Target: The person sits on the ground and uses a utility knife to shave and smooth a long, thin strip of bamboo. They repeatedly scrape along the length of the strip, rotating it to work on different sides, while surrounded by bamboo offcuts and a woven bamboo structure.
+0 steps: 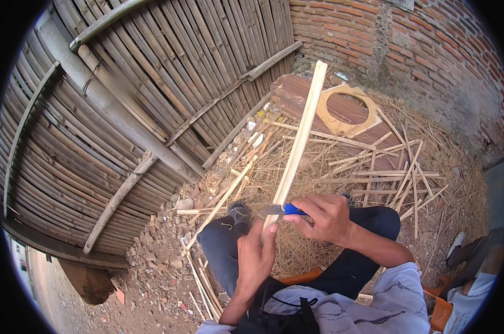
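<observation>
A long, pale split wooden strip point(300, 145) points up and away from me, tilted slightly right. My left hand point(256, 253) is wrapped round its near end, thumb along the wood. In my right hand point(326, 219) is a knife with a blue handle point(292, 210), gripped in closed fingers. Its grey blade point(271, 210) lies across the strip just beyond my left thumb, touching the wood. How deep the edge sits in the wood cannot be made out.
Thin cut strips point(408, 172) lie scattered at the right, more at the lower left point(204, 289). Fine shavings point(302, 253) cover the ground between my legs. A square board with a round hole point(330, 127) lies ahead. A bamboo fence point(146, 72) and brick wall point(424, 50) enclose the spot; another person sits at right.
</observation>
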Demonstrator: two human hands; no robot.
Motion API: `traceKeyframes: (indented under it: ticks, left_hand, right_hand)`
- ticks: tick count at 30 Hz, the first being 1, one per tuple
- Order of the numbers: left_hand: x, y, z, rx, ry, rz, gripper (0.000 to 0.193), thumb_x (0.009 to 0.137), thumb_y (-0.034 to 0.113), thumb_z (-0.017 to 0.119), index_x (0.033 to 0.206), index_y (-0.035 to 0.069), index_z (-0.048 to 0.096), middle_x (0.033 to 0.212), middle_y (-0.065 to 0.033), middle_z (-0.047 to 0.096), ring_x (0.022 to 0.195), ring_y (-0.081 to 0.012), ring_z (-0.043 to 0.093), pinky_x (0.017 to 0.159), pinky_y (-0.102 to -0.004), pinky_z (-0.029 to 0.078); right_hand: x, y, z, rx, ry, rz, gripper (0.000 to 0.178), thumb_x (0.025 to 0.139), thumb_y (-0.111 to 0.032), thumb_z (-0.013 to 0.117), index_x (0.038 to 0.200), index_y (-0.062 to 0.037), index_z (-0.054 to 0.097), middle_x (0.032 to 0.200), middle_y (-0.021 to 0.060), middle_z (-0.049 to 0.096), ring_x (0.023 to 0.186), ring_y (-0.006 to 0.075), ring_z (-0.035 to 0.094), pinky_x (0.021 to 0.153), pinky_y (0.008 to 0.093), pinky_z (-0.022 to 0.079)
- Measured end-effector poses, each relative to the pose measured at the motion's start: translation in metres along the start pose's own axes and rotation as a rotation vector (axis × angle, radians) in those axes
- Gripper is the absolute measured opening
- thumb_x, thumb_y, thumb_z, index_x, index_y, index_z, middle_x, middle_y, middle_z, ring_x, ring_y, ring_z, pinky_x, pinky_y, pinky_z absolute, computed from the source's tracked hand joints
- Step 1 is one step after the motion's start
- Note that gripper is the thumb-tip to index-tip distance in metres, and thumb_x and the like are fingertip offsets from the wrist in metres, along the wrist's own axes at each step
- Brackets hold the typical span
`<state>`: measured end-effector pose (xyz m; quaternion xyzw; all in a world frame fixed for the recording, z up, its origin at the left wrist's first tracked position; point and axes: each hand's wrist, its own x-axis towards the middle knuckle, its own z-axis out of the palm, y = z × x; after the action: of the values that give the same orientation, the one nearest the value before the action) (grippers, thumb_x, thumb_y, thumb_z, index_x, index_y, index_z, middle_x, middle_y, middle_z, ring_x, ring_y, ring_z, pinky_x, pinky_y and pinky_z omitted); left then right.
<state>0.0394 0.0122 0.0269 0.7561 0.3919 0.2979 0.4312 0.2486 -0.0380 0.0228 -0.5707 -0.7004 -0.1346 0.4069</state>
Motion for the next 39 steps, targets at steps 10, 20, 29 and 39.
traceKeyframes:
  ticks: [10, 20, 29, 39]
  left_hand:
    - [-0.006, -0.005, -0.006, -0.044, -0.041, -0.074, 0.034, 0.115, 0.030, 0.059, 0.108, -0.001, 0.069, 0.061, -0.0080, 0.058, 0.054, -0.0154, 0.060, 0.055, -0.0363, 0.047]
    - [-0.011, -0.011, -0.013, -0.040, -0.056, -0.078, 0.037, 0.115, 0.031, 0.057, 0.097, 0.000, 0.066, 0.061, -0.0020, 0.053, 0.058, -0.0091, 0.051, 0.054, -0.0322, 0.042]
    - [-0.041, -0.058, -0.030, -0.068, -0.050, -0.161, 0.039, 0.114, 0.031, 0.060, 0.095, -0.002, 0.066, 0.062, -0.0075, 0.055, 0.059, -0.0112, 0.053, 0.057, -0.0346, 0.045]
    - [-0.027, -0.077, -0.036, -0.261, -0.079, -0.152, 0.039, 0.119, 0.032, 0.048, 0.102, 0.002, 0.066, 0.069, 0.0046, 0.045, 0.060, -0.0045, 0.040, 0.053, -0.0251, 0.032]
  right_hand:
    - [0.004, 0.019, -0.002, 0.005, 0.047, 0.031, 0.028, 0.093, -0.034, 0.085, 0.104, -0.0095, 0.077, 0.081, 0.0045, 0.075, 0.064, 0.0229, 0.074, 0.054, 0.0351, 0.055]
    - [0.008, 0.038, -0.001, 0.010, 0.140, 0.087, 0.028, 0.096, -0.035, 0.083, 0.102, -0.0072, 0.078, 0.082, 0.0081, 0.077, 0.064, 0.0216, 0.074, 0.056, 0.0352, 0.055]
    - [0.028, 0.151, -0.064, 0.003, 0.281, 0.696, 0.036, 0.105, -0.037, 0.072, 0.112, -0.0016, 0.076, 0.078, 0.0153, 0.072, 0.071, 0.0214, 0.068, 0.066, 0.0367, 0.049]
    - [0.020, 0.117, -0.045, 0.039, -0.165, 0.719, 0.047, 0.097, -0.038, 0.082, 0.128, -0.0045, 0.071, 0.095, 0.0177, 0.078, 0.087, 0.0288, 0.076, 0.079, 0.0402, 0.056]
